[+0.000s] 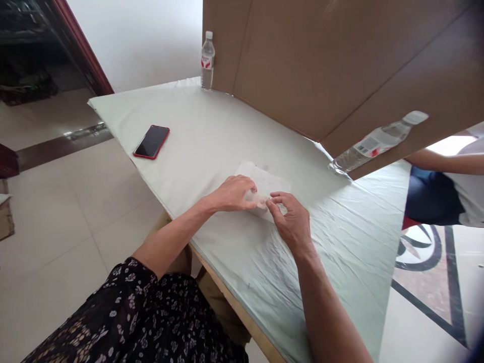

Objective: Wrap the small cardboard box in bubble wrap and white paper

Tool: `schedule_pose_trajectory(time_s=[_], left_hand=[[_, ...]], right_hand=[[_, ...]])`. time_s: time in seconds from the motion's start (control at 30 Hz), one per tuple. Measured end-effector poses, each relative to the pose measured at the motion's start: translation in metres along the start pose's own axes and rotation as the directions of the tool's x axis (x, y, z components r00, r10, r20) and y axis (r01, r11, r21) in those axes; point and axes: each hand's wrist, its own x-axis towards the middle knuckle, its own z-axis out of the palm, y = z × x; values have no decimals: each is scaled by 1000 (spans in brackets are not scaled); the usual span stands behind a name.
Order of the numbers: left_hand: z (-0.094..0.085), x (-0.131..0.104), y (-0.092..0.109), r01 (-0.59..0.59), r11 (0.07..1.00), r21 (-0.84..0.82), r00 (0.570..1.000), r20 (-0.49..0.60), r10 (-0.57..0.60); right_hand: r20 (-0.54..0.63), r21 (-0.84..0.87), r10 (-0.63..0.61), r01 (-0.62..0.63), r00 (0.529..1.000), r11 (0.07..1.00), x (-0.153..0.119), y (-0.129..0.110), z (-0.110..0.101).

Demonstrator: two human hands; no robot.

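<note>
A white, partly see-through sheet [267, 180] lies on the pale green cloth in front of me. Over its left part is my left hand [239, 193], its fingers curled round a small clear object [250, 195] that looks like plastic. My right hand [290, 216] is at the sheet's right side, thumb and index finger nearly together in a pinch. Something pale and small [261, 202] lies between the two hands. What exactly my right fingertips grip is too small to make out.
The cloth-covered table [212, 136] holds a red-edged phone [152, 142] at the left. A water bottle [207, 63] and another bottle [374, 143] stand against a tall brown board [302, 60]. Beyond it, a person's arm [446, 162] shows at the right.
</note>
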Motion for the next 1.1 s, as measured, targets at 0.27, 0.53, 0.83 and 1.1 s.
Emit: schedule_pose_trajectory(time_s=[0.27, 0.53, 0.83, 1.1], left_hand=[[27, 7, -11, 151, 880, -451, 968, -112, -224], [22, 2, -10, 201, 826, -526, 967, -31, -254], [21, 1, -16, 190, 808, -558, 973, -1, -230], [20, 2, -15, 186, 802, -568, 975, 6, -222]], right_hand=[[133, 358, 240, -273, 962, 893, 9, 16, 18], [111, 326, 236, -260, 965, 909, 2, 4, 18], [-34, 114, 158, -153, 987, 982, 0, 6, 17], [83, -242, -265, 278, 961, 930, -10, -23, 7]])
